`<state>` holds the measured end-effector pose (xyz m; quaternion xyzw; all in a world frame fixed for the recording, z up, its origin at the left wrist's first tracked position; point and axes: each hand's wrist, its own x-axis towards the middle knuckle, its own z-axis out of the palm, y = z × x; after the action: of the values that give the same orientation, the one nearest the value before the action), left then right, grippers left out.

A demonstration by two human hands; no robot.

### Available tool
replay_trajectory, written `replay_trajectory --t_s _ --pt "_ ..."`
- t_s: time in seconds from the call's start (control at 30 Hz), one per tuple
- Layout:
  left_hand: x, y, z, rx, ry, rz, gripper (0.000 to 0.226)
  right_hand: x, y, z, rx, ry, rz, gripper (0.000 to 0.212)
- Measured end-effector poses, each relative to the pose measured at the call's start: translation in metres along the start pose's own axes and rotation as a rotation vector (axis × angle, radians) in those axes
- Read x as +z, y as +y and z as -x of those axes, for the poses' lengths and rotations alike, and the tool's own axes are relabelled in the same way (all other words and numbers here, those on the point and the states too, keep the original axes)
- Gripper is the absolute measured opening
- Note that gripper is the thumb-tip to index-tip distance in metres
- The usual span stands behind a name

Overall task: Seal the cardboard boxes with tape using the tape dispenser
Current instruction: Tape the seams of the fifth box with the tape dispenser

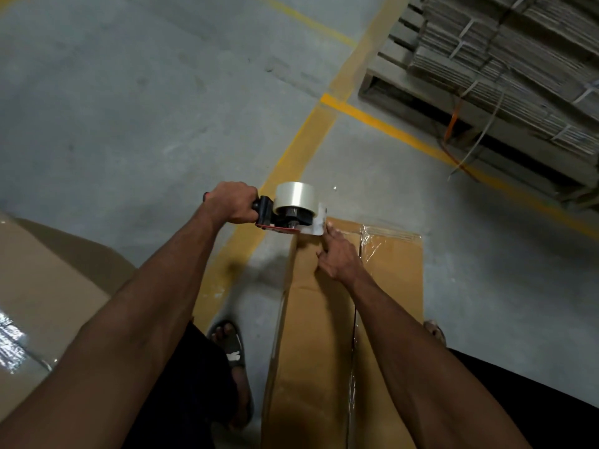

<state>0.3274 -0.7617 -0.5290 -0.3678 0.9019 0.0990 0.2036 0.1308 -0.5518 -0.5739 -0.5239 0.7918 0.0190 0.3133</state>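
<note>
Gripping the handle of a tape dispenser, the left hand is closed tight around it and holds the tool at the far edge of a tall cardboard box. A clear tape roll sits on the dispenser, just beyond the left hand. The right hand lies on the box top with fingers stretched flat, fingertips touching the dispenser's front plate; it holds nothing. Clear tape runs along the box seam just right of that hand. Another cardboard box stands well left of the left arm. Stacked flat cardboard rests far beyond the right hand.
</note>
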Motion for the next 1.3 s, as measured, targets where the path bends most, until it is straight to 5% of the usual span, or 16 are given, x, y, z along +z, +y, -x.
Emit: replay_trajectory --t_s 0.37,0.47,0.6,0.7,0.9,1.3 --pt "0.014 -0.005 0.003 -0.074 -0.033 -0.044 0.030 -0.006 0.000 -0.002 -0.007 -0.024 -0.063 0.064" --pt "0.017 -0.005 0.003 -0.072 -0.022 -0.042 0.030 -0.028 -0.019 0.000 0.105 0.118 -0.376 0.050" --pt "0.020 -0.005 0.004 -0.070 -0.005 -0.019 0.031 -0.051 -0.071 -0.008 0.373 0.209 -0.880 0.082" --pt "0.020 -0.005 0.004 -0.061 0.006 -0.036 0.031 -0.054 -0.109 -0.016 0.515 0.162 -0.841 0.125" --pt "0.026 -0.001 -0.001 -0.066 -0.012 -0.054 0.028 -0.043 -0.127 -0.023 0.695 0.296 -0.818 0.086" --pt "0.032 0.001 0.007 -0.081 0.014 -0.109 0.032 -0.041 -0.131 -0.017 0.725 0.315 -0.870 0.083"
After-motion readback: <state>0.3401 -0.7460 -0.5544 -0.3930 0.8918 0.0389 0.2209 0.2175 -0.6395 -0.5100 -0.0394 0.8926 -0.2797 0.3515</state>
